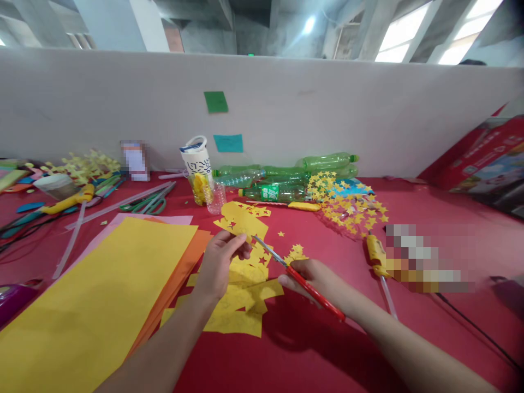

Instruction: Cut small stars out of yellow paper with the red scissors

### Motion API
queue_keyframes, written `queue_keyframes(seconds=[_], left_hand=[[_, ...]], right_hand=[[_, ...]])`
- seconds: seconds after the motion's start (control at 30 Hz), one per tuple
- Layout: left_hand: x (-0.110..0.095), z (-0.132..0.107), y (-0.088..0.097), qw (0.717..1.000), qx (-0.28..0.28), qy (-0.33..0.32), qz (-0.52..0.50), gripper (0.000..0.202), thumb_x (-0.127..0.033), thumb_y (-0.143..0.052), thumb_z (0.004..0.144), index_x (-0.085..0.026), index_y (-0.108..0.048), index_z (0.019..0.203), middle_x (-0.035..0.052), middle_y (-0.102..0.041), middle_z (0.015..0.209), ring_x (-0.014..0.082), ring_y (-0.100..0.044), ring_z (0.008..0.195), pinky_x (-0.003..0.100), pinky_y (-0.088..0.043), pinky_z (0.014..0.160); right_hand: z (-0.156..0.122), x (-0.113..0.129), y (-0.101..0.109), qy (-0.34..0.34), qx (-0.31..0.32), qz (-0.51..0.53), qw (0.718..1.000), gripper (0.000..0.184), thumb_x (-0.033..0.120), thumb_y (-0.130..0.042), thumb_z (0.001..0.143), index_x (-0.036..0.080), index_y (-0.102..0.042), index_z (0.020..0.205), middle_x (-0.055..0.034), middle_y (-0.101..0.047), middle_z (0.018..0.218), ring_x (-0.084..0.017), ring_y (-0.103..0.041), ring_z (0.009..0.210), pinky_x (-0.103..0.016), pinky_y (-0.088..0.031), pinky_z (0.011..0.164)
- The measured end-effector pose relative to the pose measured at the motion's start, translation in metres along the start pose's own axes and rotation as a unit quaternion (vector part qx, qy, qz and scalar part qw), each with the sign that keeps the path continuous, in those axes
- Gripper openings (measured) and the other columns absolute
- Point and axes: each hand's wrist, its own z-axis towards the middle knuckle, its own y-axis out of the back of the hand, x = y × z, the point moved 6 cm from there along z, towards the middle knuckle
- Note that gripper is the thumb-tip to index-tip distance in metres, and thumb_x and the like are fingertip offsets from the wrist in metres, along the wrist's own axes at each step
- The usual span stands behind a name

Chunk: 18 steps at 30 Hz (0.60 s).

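My left hand (224, 255) is closed, pinching a piece of yellow paper (239, 222) between thumb and fingers. In my right hand (317, 275) are red-handled scissors (303, 281), their blades reaching up and left to the paper beside my left fingertips. Whether the blades touch the paper I cannot tell. Below both hands lie yellow paper scraps (241, 295), some with star-shaped holes. A small pile of cut yellow stars (297, 253) sits just behind my right hand, and a single star (281, 233) lies farther back.
Yellow sheets (123, 273) over orange ones cover the left. Green plastic bottles (282, 191), a yellow box cutter (304, 206) and a star cluster (352, 207) lie at the back. A white tumbler (197, 164) stands near green-handled scissors (152, 205). Glue guns (377, 254) rest at either side.
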Motion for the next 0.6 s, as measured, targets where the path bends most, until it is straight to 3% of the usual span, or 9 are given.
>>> queue_keyframes(seconds=[0.17, 0.5, 0.6], left_hand=[[0.003, 0.001, 0.000, 0.999, 0.003, 0.023, -0.035, 0.011, -0.022, -0.066, 0.075, -0.015, -0.063, 0.067, 0.0001, -0.064, 0.059, 0.0100, -0.055, 0.056, 0.023, -0.041, 0.057], [0.003, 0.012, 0.020, 0.990, -0.095, 0.012, -0.101, 0.012, -0.022, -0.069, 0.072, -0.015, -0.060, 0.066, -0.0014, -0.064, 0.060, 0.0087, -0.056, 0.055, 0.020, -0.042, 0.054], [0.002, 0.012, 0.020, 0.992, -0.095, 0.003, -0.084, 0.013, -0.022, -0.067, 0.073, -0.015, -0.059, 0.066, -0.0021, -0.062, 0.059, 0.0086, -0.054, 0.054, 0.021, -0.041, 0.054]], right_hand=[[0.000, -0.002, -0.001, -0.003, -0.002, 0.004, 1.000, 0.048, 0.059, -0.053, 0.081, 0.018, -0.044, 0.058, 0.0055, -0.038, 0.056, -0.010, -0.032, 0.051, -0.022, -0.024, 0.047], [0.000, -0.005, -0.002, -0.020, 0.008, -0.013, 1.000, 0.047, 0.058, -0.055, 0.080, 0.019, -0.039, 0.059, 0.0060, -0.036, 0.055, -0.010, -0.031, 0.051, -0.023, -0.022, 0.046], [-0.001, -0.003, -0.002, -0.028, 0.022, 0.014, 0.999, 0.047, 0.058, -0.056, 0.079, 0.020, -0.038, 0.059, 0.0066, -0.033, 0.055, -0.009, -0.029, 0.051, -0.023, -0.022, 0.045]])
